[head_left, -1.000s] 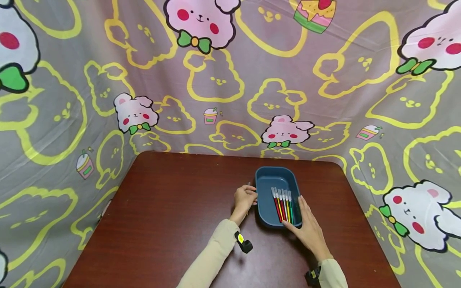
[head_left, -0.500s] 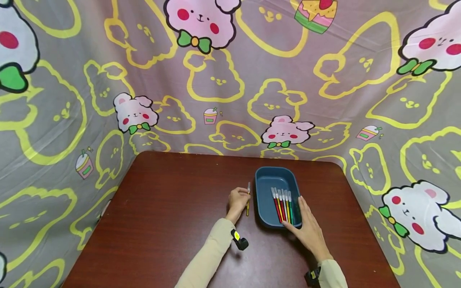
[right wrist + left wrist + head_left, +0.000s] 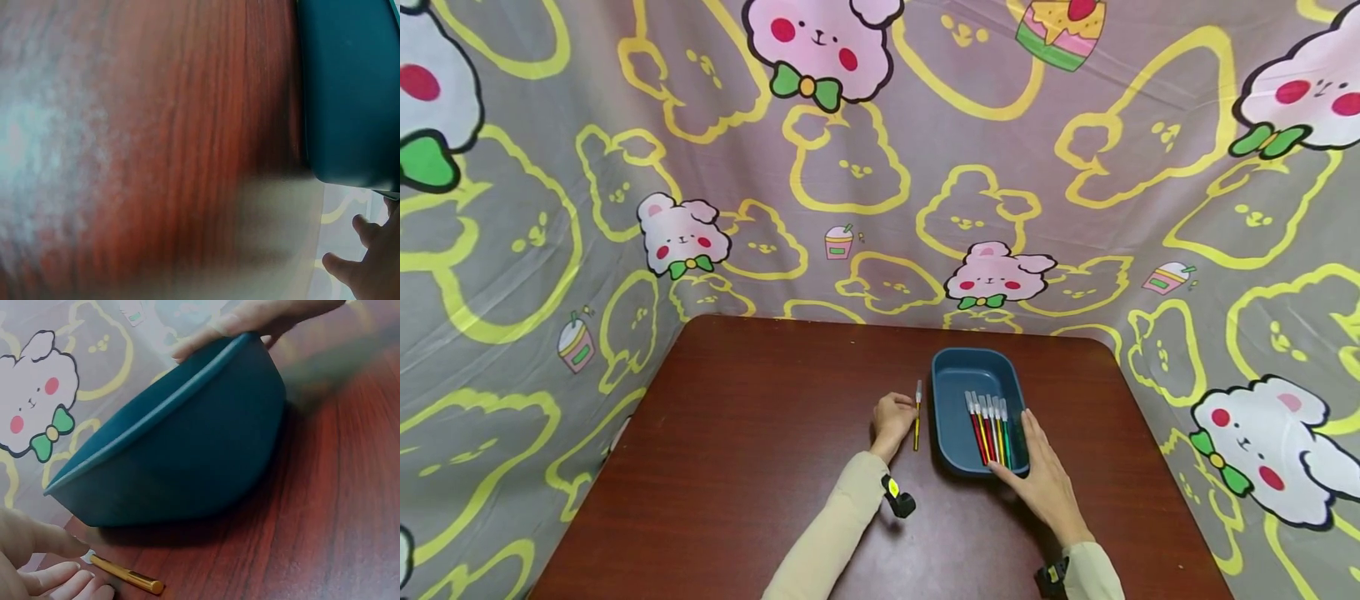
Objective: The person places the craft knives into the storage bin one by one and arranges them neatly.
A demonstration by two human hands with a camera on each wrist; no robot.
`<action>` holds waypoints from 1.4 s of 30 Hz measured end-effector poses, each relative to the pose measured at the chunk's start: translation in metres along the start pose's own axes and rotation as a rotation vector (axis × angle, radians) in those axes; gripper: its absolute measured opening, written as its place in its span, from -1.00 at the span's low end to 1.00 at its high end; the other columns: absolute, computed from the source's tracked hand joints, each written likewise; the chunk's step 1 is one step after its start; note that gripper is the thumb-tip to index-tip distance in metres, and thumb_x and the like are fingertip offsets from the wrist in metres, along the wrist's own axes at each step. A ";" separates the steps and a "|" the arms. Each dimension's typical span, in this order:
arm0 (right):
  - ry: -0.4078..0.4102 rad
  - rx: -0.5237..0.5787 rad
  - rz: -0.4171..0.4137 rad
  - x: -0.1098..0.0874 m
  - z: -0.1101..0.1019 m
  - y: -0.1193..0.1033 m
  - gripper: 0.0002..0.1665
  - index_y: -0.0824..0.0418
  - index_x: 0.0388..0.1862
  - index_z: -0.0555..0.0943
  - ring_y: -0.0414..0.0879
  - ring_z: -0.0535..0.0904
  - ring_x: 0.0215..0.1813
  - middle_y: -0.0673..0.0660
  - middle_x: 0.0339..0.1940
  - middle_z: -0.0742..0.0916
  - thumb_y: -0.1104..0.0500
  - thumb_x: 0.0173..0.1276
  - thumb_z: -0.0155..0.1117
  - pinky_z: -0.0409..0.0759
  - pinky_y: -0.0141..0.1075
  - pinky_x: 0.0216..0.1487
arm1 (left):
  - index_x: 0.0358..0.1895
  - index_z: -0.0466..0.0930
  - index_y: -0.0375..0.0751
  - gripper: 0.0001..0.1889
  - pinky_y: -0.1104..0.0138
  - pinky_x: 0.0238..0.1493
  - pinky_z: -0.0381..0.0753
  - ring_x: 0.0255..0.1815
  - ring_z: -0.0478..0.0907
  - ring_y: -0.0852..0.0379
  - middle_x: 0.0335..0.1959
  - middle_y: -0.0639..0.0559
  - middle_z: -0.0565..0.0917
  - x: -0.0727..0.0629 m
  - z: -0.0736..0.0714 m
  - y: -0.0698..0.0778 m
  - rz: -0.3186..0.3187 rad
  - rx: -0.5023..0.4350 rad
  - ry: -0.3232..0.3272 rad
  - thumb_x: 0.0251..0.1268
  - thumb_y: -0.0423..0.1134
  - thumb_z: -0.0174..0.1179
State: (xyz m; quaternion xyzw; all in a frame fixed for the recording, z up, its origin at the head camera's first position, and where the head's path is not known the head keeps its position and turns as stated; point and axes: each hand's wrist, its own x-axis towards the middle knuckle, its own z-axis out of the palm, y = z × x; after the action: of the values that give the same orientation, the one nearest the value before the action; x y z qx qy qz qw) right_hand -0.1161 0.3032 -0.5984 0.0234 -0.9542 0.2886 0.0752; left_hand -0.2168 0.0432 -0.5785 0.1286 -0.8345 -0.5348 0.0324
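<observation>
A slim gold pen-like tool (image 3: 917,425) with a clear cap lies on the table, left of a blue tray (image 3: 976,367). My left hand (image 3: 892,421) is beside it, loosely bent fingertips at the capped end; in the left wrist view a fingertip meets that end, and the gold barrel (image 3: 128,573) is bare. Inside the tray, several similar capped tools (image 3: 988,429) in red, yellow, white and green lie side by side. My right hand (image 3: 1047,479) rests against the tray's near right corner, fingers extended along its side and thumb at the near rim.
The brown wooden table (image 3: 760,433) reaches back to a patterned cloth (image 3: 865,233) that hangs behind it and on both sides. The tray stands right of the table's middle. Black wrist cameras (image 3: 898,497) are worn on both wrists.
My left hand has drawn slightly left from the tray's left side and uncovered the gold tool, which lies on the table. The right hand and tray have not visibly moved.
</observation>
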 end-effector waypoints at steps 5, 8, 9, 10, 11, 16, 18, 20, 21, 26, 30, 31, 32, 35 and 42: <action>0.000 0.002 -0.002 0.000 0.001 0.001 0.37 0.08 0.79 -0.09 0.38 0.15 0.65 0.29 0.75 0.14 -0.33 0.29 0.49 0.24 0.44 0.45 | -0.29 0.77 -0.30 -0.79 0.17 -0.25 0.68 -0.30 0.76 -0.05 -0.44 -0.02 0.81 -0.002 0.003 0.003 0.010 0.070 -0.003 -0.07 -0.43 0.53; 0.004 0.000 -0.003 0.000 0.001 0.001 0.37 0.08 0.79 -0.09 0.39 0.15 0.65 0.30 0.74 0.15 -0.32 0.29 0.50 0.24 0.44 0.45 | -0.33 0.77 -0.27 -0.80 0.12 -0.25 0.68 -0.29 0.75 -0.09 -0.46 0.01 0.80 -0.002 0.008 0.003 0.009 0.094 0.018 -0.10 -0.42 0.53; 0.005 -0.001 -0.004 0.000 0.001 0.001 0.37 0.09 0.79 -0.08 0.39 0.15 0.65 0.30 0.74 0.15 -0.32 0.29 0.50 0.24 0.45 0.45 | -0.34 0.77 -0.26 -0.80 0.09 -0.25 0.68 -0.28 0.74 -0.11 -0.46 0.01 0.79 -0.002 0.010 0.002 0.004 0.101 0.024 -0.11 -0.42 0.53; 0.003 -0.001 -0.003 0.000 0.001 0.001 0.37 0.09 0.79 -0.09 0.39 0.15 0.65 0.30 0.74 0.15 -0.33 0.29 0.49 0.24 0.45 0.45 | -0.34 0.77 -0.25 -0.80 0.07 -0.23 0.68 -0.26 0.74 -0.13 -0.46 0.01 0.79 -0.002 0.012 0.002 -0.008 0.101 0.029 -0.11 -0.42 0.54; 0.003 -0.001 -0.002 0.000 0.001 0.001 0.37 0.09 0.79 -0.09 0.39 0.15 0.65 0.30 0.74 0.15 -0.33 0.29 0.49 0.23 0.45 0.45 | -0.34 0.77 -0.25 -0.79 0.05 -0.21 0.68 -0.25 0.74 -0.15 -0.45 0.00 0.79 -0.002 0.013 0.003 -0.017 0.103 0.033 -0.12 -0.41 0.55; -0.004 0.008 0.001 0.000 0.000 0.000 0.37 0.08 0.80 -0.09 0.38 0.13 0.66 0.28 0.75 0.14 -0.35 0.30 0.48 0.22 0.45 0.45 | -0.33 0.76 -0.25 -0.74 -0.03 -0.18 0.68 -0.20 0.73 -0.24 -0.41 -0.06 0.78 0.000 0.017 0.007 -0.035 0.144 0.062 -0.13 -0.39 0.63; -0.004 0.011 0.000 0.000 0.000 0.000 0.37 0.08 0.79 -0.09 0.38 0.13 0.66 0.28 0.75 0.14 -0.35 0.29 0.48 0.23 0.45 0.45 | -0.32 0.76 -0.25 -0.73 -0.05 -0.18 0.68 -0.20 0.73 -0.27 -0.39 -0.10 0.78 0.000 0.019 0.008 -0.026 0.165 0.073 -0.13 -0.40 0.64; -0.004 0.014 -0.002 0.001 0.000 0.000 0.37 0.09 0.79 -0.09 0.38 0.13 0.66 0.28 0.75 0.14 -0.35 0.30 0.48 0.22 0.45 0.45 | -0.32 0.77 -0.25 -0.73 -0.06 -0.19 0.69 -0.21 0.74 -0.28 -0.38 -0.11 0.78 0.001 0.020 0.009 -0.016 0.183 0.084 -0.14 -0.42 0.64; -0.002 0.014 -0.005 0.001 0.000 0.000 0.36 0.09 0.79 -0.08 0.38 0.13 0.66 0.28 0.75 0.14 -0.35 0.30 0.48 0.23 0.45 0.45 | -0.32 0.77 -0.24 -0.74 -0.06 -0.20 0.69 -0.22 0.74 -0.28 -0.38 -0.12 0.78 0.001 0.021 0.009 -0.012 0.188 0.088 -0.14 -0.43 0.63; 0.007 0.017 -0.015 0.001 0.001 0.001 0.36 0.09 0.79 -0.07 0.38 0.15 0.65 0.28 0.75 0.15 -0.33 0.29 0.49 0.24 0.44 0.45 | -0.34 0.77 -0.22 -0.76 -0.07 -0.19 0.68 -0.23 0.74 -0.27 -0.39 -0.10 0.77 0.003 0.023 0.008 -0.010 0.197 0.095 -0.13 -0.48 0.58; 0.008 0.020 -0.017 0.001 0.000 0.001 0.36 0.10 0.79 -0.07 0.38 0.14 0.65 0.29 0.74 0.15 -0.33 0.29 0.50 0.24 0.44 0.45 | -0.35 0.78 -0.21 -0.78 -0.06 -0.18 0.68 -0.23 0.75 -0.25 -0.39 -0.09 0.78 0.004 0.024 0.007 -0.025 0.204 0.090 -0.10 -0.49 0.55; 0.008 0.019 -0.017 0.001 0.000 0.001 0.36 0.10 0.79 -0.07 0.37 0.14 0.65 0.29 0.74 0.15 -0.33 0.29 0.50 0.24 0.44 0.45 | -0.35 0.79 -0.20 -0.79 -0.06 -0.18 0.68 -0.23 0.75 -0.25 -0.39 -0.09 0.78 0.004 0.024 0.007 -0.030 0.204 0.088 -0.10 -0.49 0.54; 0.008 0.019 -0.016 0.001 0.000 0.001 0.37 0.10 0.79 -0.07 0.38 0.14 0.65 0.29 0.74 0.15 -0.33 0.29 0.50 0.24 0.44 0.45 | -0.35 0.79 -0.20 -0.79 -0.06 -0.19 0.68 -0.24 0.75 -0.24 -0.39 -0.09 0.78 0.004 0.024 0.007 -0.032 0.209 0.088 -0.10 -0.50 0.53; 0.005 0.020 -0.014 0.001 0.000 0.001 0.37 0.10 0.79 -0.07 0.38 0.14 0.65 0.29 0.75 0.14 -0.33 0.29 0.50 0.23 0.44 0.45 | -0.36 0.80 -0.20 -0.80 -0.07 -0.18 0.68 -0.24 0.75 -0.26 -0.37 -0.12 0.79 0.005 0.024 0.007 -0.041 0.211 0.085 -0.09 -0.52 0.50; 0.006 0.019 -0.015 0.000 0.001 0.003 0.37 0.10 0.79 -0.08 0.38 0.14 0.65 0.29 0.75 0.14 -0.33 0.29 0.50 0.23 0.45 0.45 | -0.39 0.83 -0.19 -0.82 -0.08 -0.21 0.69 -0.25 0.75 -0.26 -0.37 -0.12 0.81 0.003 0.024 0.009 -0.046 0.225 0.090 -0.07 -0.53 0.43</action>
State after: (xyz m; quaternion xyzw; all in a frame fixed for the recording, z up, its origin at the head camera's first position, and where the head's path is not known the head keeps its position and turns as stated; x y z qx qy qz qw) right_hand -0.1167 0.3050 -0.6006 0.0305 -0.9511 0.2969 0.0800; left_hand -0.2257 0.0674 -0.5814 0.1744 -0.8838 -0.4320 0.0432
